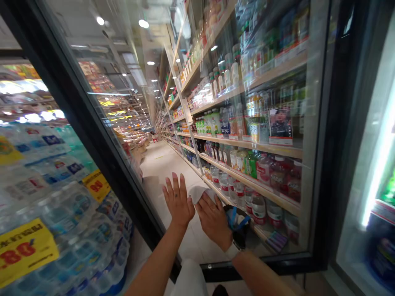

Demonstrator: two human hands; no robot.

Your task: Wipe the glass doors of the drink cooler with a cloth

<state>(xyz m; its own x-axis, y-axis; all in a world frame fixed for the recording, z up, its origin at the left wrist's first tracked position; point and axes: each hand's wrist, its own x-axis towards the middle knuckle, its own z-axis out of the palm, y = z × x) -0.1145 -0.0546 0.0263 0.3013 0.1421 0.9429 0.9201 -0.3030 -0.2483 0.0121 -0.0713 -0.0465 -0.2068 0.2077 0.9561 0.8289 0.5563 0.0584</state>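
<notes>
My left hand [177, 200] lies with its palm toward the clear glass door, fingers stretched and slightly apart, holding nothing. Beside it, my right hand [213, 218] presses a thin white cloth [197, 193] to the glass. Part of the cloth is hidden under the right fingers. The door stands swung open toward me, edged by a black frame [99, 139]. A pale band [233, 250] circles my right wrist. My leg [190, 279] shows below, close to the door's bottom rail.
Shrink-wrapped water bottles [77, 222] with yellow price signs [27, 251] are stacked at left. Drink shelves [256, 176] appear in the glass at right. A dark bag with blue straps [239, 220] also shows there. The lit cooler interior [378, 164] is at far right.
</notes>
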